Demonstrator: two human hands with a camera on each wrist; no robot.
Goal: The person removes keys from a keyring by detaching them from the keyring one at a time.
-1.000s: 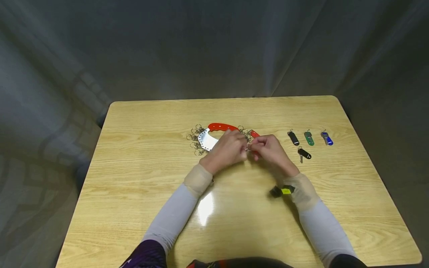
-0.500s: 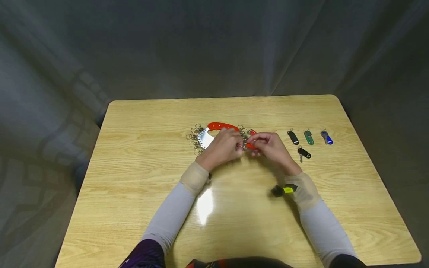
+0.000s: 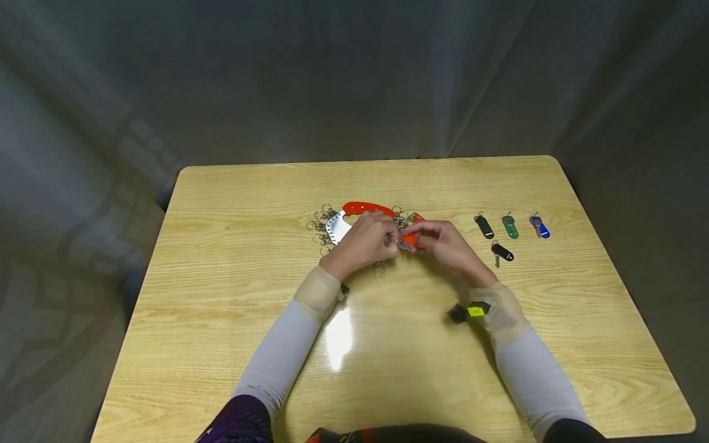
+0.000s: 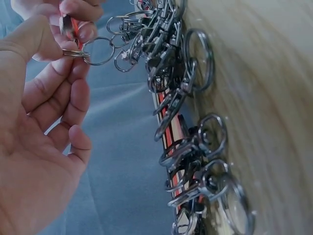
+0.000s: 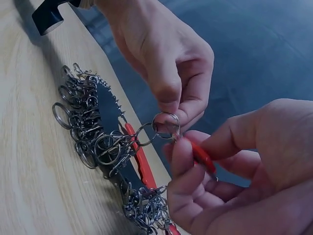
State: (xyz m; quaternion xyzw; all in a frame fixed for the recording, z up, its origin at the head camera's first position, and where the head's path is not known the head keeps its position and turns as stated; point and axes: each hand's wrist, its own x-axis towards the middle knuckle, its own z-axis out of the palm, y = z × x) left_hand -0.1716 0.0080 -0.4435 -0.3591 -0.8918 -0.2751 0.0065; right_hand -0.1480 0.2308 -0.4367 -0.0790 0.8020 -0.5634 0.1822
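A silver metal plate (image 3: 336, 227) with a red handle (image 3: 368, 208) lies on the table, its edge hung with several snap hooks and rings (image 4: 168, 63). My left hand (image 3: 368, 243) is over its near side and pinches a split ring (image 4: 73, 53) between thumb and fingers. That ring appears looped with a second ring (image 4: 99, 64) on a hook. Close by on the right, my right hand (image 3: 447, 245) holds a red key tag (image 5: 203, 155) between thumb and fingers. A metal key shows beside the tag in the left wrist view, partly covered by fingers.
To the right lie a black tag (image 3: 484, 226), a green tag (image 3: 510, 227), a blue tag with a key (image 3: 543, 230) and another black tag with a key (image 3: 503, 251). Another red tag (image 3: 417, 218) rests by the plate's right end. Grey curtains (image 3: 354, 92) surround the table.
Both hands have shifted slightly left. The red key tag has come into view at the right fingertips, and hooks now show below my left hand.
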